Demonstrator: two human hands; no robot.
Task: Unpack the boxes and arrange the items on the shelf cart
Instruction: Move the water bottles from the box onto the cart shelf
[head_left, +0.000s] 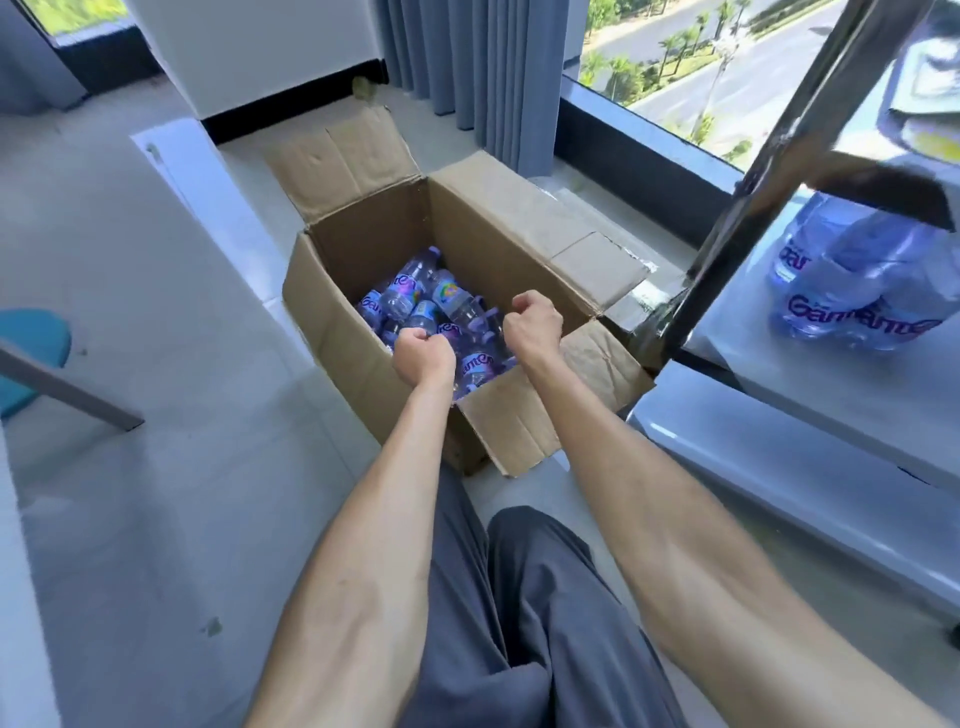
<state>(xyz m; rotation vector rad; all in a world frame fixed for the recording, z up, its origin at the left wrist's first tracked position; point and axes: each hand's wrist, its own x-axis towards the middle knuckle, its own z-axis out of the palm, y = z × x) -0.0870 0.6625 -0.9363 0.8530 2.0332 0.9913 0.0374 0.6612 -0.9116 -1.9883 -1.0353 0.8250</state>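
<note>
Many bottles (415, 301) lie under my curled fingers in the box (467, 218), left hand (422, 358) seemingly gripping one, right hand (535, 325) unclear, few on the cart (779, 447).

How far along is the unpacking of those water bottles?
Partly done. A few bottles already sit on the shelf cart. Both the left hand and the right hand are curled above the open cardboard box; whether they grip anything is unclear. Many bottles in the box remain to move.
</note>
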